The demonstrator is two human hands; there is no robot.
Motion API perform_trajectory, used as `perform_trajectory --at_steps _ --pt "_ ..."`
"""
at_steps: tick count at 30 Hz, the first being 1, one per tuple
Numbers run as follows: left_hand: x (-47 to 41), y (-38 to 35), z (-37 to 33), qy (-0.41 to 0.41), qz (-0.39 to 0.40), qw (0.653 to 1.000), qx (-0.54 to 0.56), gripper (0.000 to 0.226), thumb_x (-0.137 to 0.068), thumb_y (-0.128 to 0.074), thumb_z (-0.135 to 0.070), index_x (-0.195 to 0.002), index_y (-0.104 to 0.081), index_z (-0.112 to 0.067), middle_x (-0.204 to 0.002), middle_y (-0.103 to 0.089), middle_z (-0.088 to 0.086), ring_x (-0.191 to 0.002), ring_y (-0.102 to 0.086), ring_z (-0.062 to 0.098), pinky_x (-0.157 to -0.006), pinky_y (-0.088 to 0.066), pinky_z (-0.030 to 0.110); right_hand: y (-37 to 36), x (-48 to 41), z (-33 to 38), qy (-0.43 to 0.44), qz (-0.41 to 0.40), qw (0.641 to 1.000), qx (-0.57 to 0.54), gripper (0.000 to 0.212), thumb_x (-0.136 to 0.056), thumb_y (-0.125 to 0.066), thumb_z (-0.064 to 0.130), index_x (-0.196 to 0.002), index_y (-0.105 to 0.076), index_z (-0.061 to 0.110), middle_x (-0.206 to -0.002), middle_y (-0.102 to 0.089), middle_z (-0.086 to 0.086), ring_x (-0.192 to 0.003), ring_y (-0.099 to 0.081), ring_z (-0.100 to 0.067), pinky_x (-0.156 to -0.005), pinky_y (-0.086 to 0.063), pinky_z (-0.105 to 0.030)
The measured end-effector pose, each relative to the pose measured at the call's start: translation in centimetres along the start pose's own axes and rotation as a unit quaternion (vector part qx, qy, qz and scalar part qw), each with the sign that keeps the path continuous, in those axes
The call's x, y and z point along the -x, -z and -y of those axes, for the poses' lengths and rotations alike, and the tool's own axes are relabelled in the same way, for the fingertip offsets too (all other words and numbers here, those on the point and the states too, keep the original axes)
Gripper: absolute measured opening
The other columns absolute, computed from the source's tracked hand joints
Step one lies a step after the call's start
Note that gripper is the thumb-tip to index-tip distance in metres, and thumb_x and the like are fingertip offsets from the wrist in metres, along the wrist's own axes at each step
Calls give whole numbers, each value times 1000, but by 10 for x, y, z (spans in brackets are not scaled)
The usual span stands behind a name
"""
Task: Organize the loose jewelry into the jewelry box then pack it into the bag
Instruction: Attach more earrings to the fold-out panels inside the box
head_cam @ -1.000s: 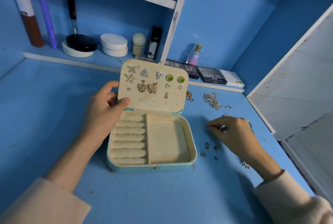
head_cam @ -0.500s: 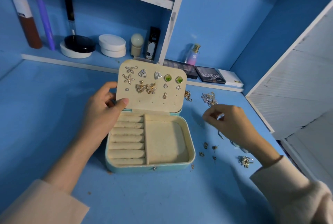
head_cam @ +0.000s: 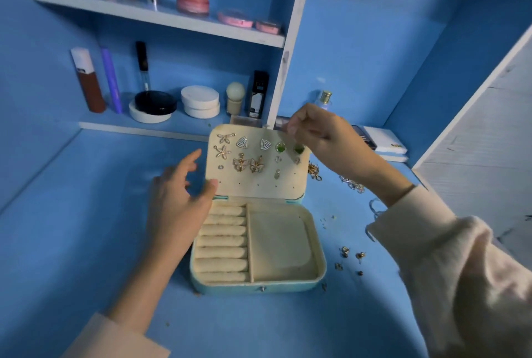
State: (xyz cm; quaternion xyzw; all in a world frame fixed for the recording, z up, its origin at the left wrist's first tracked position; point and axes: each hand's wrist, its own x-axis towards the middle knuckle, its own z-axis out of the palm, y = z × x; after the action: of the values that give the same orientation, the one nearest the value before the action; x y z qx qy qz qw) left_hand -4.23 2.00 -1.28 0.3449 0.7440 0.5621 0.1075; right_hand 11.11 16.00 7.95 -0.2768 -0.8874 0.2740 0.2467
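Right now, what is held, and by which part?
The right hand pinches a small piece between its fingertips, too blurred to name; the left hand holds nothing.

Gleaming metal against matt cloth
Lining jewelry box point(head_cam: 279, 242) in cream velvety fabric, holding shiny gold-toned metal earrings point(head_cam: 240, 163), sitting on matt painted table point(head_cam: 86, 213).

L hand point(head_cam: 178, 205) spread, R hand point(head_cam: 325, 141) pinched
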Motion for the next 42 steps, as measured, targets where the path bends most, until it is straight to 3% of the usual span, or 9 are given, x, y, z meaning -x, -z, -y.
perform_trajectory --at_steps 2,4,7,9,13,23,29,36,42 --pt "12 2 -20 -30 -51 998 32 29 -86 -63 -8 -108 -61 -28 -104 -62 -13 -91 -54 12 -78 -41 20 2 3 1 4 -1 1000 -12 9 -95 -45 9 -95 -55 9 -91 -68 -11 -83 -59 -39 -74 -49 -48" --pt "30 -4 -47 52 15 972 227 26 -87 -57 0 -97 -64 -23 -96 -71 -9 -85 -60 4 -67 -43 13 3 7 3 2 2 1000 -21 7 -95 -48 12 -93 -54 10 -94 -68 -10 -83 -59 -42 -73 -50 -60" --pt "54 -24 -77 282 150 817 480 24 -89 -50 0 -104 -63 -13 -99 -74 2 -91 -63 9 -71 -47 20 5 12 5 3 0 1000 -31 7 -94 -49 10 -89 -53 12 -94 -69 -8 -85 -60 -40 -71 -49 -63" --pt "61 -35 -83 365 161 727 558 25 -93 -46 -4 -113 -59 -9 -111 -70 7 -105 -61 15 -83 -47 28 7 16 5 15 -2 999 -29 10 -94 -49 7 -87 -54 13 -92 -69 -2 -87 -63 -28 -75 -51 -56" --pt "61 -44 -83 400 96 657 632 20 -93 -44 -4 -105 -60 -6 -124 -63 9 -116 -55 20 -96 -43 35 9 24 2 31 1 999 -22 12 -93 -52 10 -85 -53 19 -82 -66 14 -82 -62 -15 -83 -49 -42" --pt "67 -46 -80 405 92 629 657 17 -85 -49 -4 -94 -62 -10 -123 -64 6 -120 -54 18 -106 -36 37 10 60 13 50 -15 998 -43 19 -86 -49 44 -89 -54 26 -104 -66 17 -85 -54 -55 -81 -45 -62" --pt "82 -44 -76 374 91 652 653 27 -60 -61 -8 -86 -60 -17 -106 -67 4 -107 -58 16 -104 -36 35 15 87 19 20 17 996 -89 17 -90 -54 31 -92 -58 15 -106 -69 11 -110 -60 -7 -97 -45 -42" --pt "97 -44 -74 352 76 690 628 51 -64 -67 -31 -114 -64 -27 -108 -70 -10 -103 -64 4 -93 -41 26 13 105 25 5 47 991 -125 20 -86 -59 44 -85 -60 23 -92 -73 4 -94 -67 -10 -78 -50 -17" --pt "100 -44 -72 360 81 691 621 42 -79 -57 -26 -121 -60 -24 -108 -71 -8 -104 -63 2 -90 -42 25 16 77 18 -34 49 991 -123 8 -88 -60 9 -82 -65 12 -81 -69 -6 -81 -63 -23 -75 -54 -36"
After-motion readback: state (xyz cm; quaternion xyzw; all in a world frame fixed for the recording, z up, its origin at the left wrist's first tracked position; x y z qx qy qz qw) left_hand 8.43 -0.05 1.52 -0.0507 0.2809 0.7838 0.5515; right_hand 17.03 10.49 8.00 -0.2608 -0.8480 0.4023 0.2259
